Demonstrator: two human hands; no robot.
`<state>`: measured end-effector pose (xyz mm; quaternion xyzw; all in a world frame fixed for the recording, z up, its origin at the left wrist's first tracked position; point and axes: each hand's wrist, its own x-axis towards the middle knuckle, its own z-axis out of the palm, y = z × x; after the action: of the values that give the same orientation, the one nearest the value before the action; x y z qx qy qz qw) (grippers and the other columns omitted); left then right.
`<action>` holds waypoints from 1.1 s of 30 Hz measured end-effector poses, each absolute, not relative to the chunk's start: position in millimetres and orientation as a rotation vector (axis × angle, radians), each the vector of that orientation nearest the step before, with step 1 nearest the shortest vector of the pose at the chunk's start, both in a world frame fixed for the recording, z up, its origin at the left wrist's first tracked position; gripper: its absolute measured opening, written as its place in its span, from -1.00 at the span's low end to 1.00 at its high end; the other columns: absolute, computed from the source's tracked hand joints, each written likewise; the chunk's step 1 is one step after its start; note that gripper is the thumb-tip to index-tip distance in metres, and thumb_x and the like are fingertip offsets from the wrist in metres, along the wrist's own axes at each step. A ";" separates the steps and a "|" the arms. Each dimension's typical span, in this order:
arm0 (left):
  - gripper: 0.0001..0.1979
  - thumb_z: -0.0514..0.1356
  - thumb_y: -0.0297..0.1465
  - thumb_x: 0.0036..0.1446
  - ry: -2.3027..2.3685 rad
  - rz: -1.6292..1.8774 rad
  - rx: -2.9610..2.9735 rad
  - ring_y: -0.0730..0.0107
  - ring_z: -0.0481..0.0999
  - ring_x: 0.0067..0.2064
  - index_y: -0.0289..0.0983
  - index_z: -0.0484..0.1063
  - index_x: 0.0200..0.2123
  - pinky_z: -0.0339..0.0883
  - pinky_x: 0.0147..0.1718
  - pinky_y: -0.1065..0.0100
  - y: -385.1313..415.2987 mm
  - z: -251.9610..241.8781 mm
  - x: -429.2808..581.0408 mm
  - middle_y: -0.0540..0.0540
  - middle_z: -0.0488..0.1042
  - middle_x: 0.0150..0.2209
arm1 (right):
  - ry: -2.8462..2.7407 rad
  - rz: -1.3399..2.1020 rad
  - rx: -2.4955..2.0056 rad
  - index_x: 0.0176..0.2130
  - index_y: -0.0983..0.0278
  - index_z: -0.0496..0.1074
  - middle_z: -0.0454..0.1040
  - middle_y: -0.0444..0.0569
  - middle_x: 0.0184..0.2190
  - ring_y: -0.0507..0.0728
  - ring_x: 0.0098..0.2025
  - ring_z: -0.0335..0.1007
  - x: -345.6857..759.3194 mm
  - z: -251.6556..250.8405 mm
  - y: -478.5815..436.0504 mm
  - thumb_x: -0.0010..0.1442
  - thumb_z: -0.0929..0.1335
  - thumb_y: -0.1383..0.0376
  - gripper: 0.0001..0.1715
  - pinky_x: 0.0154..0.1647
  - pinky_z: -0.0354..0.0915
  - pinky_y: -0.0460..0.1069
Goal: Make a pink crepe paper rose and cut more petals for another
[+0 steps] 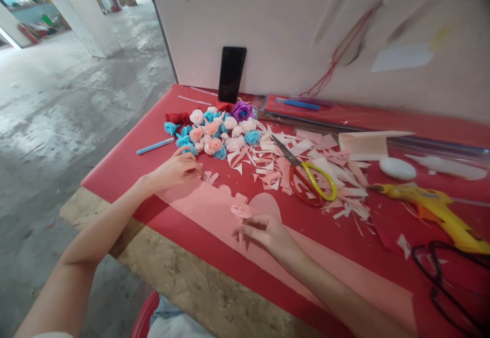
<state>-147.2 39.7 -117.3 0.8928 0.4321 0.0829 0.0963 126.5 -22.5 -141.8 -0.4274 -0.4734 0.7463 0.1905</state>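
My right hand point(264, 230) pinches a small pink paper flower point(242, 210) by its narrow lower end, above a long pink paper strip point(329, 256). My left hand point(178, 170) hovers over the strip's far left end with fingers loosely bent and apart, beside small cut pink paper pieces point(210, 177). Its fingertips come close to a pile of paper roses in pink point(213, 145), white point(196, 117), blue point(252, 137), red point(177, 118) and purple point(242, 112). A rounded pink paper piece point(266, 205) lies just beyond my right hand.
Scissors point(312, 180) with yellow and red handles lie on paper scraps point(268, 162). To the right are a yellow glue gun point(432, 206), its black cord point(436, 276) and a white egg-shaped piece point(398, 168). A phone point(231, 74) leans on the back panel; a blue pen point(155, 146) lies left.
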 end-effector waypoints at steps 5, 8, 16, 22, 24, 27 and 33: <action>-0.81 -0.04 -0.42 0.20 1.295 0.249 2.644 0.42 0.39 -0.21 -0.26 0.33 -0.39 0.00 0.10 0.18 41.3 -120.4 -149.7 0.00 0.47 -0.31 | -1.349 2.090 -1.193 -0.56 0.39 0.47 0.44 -0.01 -0.59 0.02 -0.55 0.32 126.4 -140.7 -22.3 -0.15 0.43 0.00 -0.54 -0.49 0.27 -0.07; -0.79 -0.09 -0.45 0.21 1.307 0.246 2.602 0.43 0.39 -0.23 -0.26 0.29 -0.41 -0.01 0.11 0.17 41.2 -119.8 -148.7 0.00 0.45 -0.29 | -1.355 2.088 -1.192 -0.52 0.39 0.50 0.42 -0.03 -0.61 0.01 -0.55 0.31 126.6 -140.5 -21.9 -0.14 0.43 0.01 -0.55 -0.49 0.27 -0.07; -0.78 -0.15 -0.41 0.24 1.367 0.396 2.444 0.36 0.35 -0.20 -0.27 0.21 -0.39 0.14 0.02 0.15 40.8 -120.8 -148.5 -0.07 0.38 -0.32 | -1.366 2.088 -1.195 -0.51 0.39 0.50 0.42 -0.04 -0.62 0.01 -0.56 0.31 126.6 -140.7 -21.4 -0.15 0.43 -0.02 -0.52 -0.50 0.27 -0.07; -0.80 -0.17 -0.40 0.23 1.490 0.508 2.361 0.28 0.31 -0.15 -0.27 0.16 -0.39 0.25 -0.13 0.16 38.5 -120.0 -147.0 -0.12 0.35 -0.32 | -1.375 2.077 -1.202 -0.56 0.38 0.47 0.43 -0.02 -0.61 0.02 -0.55 0.32 125.0 -139.8 -21.8 -0.16 0.43 -0.01 -0.53 -0.48 0.27 -0.06; -0.80 -0.18 -0.40 0.22 1.523 0.540 2.334 0.27 0.31 -0.14 -0.27 0.15 -0.40 0.25 -0.14 0.16 37.8 -119.0 -145.6 -0.13 0.36 -0.31 | -1.369 2.076 -1.204 -0.56 0.38 0.47 0.43 -0.02 -0.60 0.02 -0.55 0.32 125.1 -140.4 -21.9 -0.16 0.43 -0.03 -0.52 -0.49 0.27 -0.06; -0.79 -0.17 -0.37 0.22 1.556 0.588 2.296 0.26 0.33 -0.15 -0.27 0.15 -0.42 0.26 -0.15 0.16 36.1 -117.4 -144.3 -0.14 0.37 -0.30 | -1.363 2.084 -1.205 -0.56 0.38 0.47 0.43 -0.02 -0.59 0.02 -0.54 0.32 125.9 -141.2 -22.1 -0.16 0.42 -0.02 -0.52 -0.49 0.27 -0.07; -0.82 -0.21 -0.29 0.25 1.420 0.891 2.033 0.35 0.46 -0.31 -0.23 0.07 -0.29 0.30 -0.19 0.21 31.6 -112.7 -140.4 -0.05 0.44 -0.42 | -1.361 2.092 -1.207 -0.49 0.39 0.50 0.42 -0.03 -0.60 0.01 -0.54 0.31 126.7 -140.8 -21.7 -0.14 0.43 0.03 -0.56 -0.48 0.26 -0.08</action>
<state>-140.4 31.6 -112.7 0.7468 0.5218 0.3274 0.2507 126.7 -21.7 -140.8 -0.4279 -0.4826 0.7418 0.1835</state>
